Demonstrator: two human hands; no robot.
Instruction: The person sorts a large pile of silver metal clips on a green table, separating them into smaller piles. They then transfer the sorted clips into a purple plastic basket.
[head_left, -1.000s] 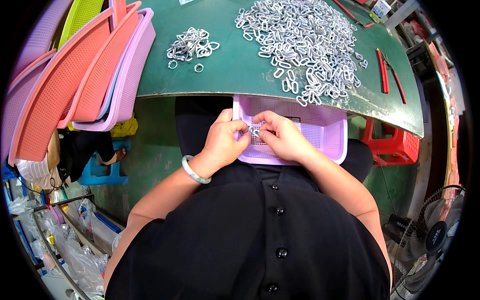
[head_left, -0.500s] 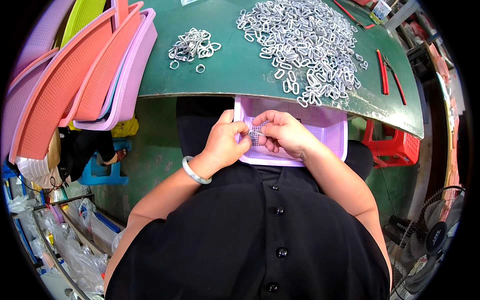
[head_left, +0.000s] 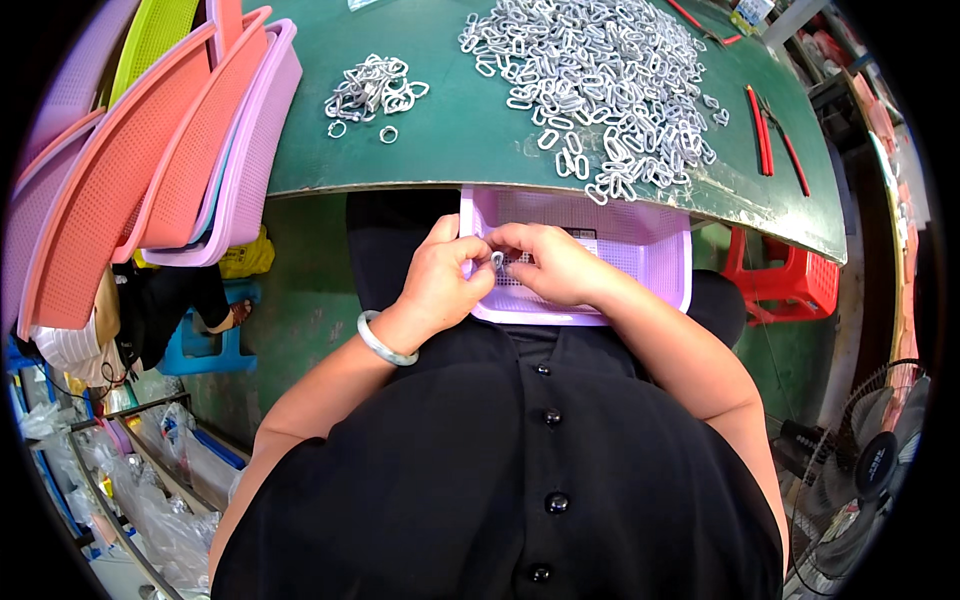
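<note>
Over the lilac mesh basket (head_left: pixel 672 255) on my lap, both hands meet at a small grey metal link (head_left: pixel 497 259). My left hand (head_left: pixel 440 278), with a pale bangle at its wrist, pinches this link between thumb and forefinger. Curled in from the other side, my right hand (head_left: pixel 553 264) has its fingertips close against the link; whatever they grip is hidden. On the green table (head_left: pixel 440 150) a big heap of grey oval links (head_left: pixel 610 95) spreads in front of me. To its left sits a smaller cluster of linked metal pieces (head_left: pixel 375 88), with loose rings (head_left: pixel 388 134) beside it.
Red-handled pliers (head_left: pixel 785 150) lie at the table's right. Stacked coloured baskets (head_left: pixel 170 130) lean at the left, near another person's leg (head_left: pixel 205 300) and a blue stool (head_left: pixel 205 345). A red stool (head_left: pixel 785 280) and a fan (head_left: pixel 870 470) stand on my right.
My right fingers have moved left, closer to my left thumb, and the small piece between them has turned more upright. The whole view has shifted slightly.
</note>
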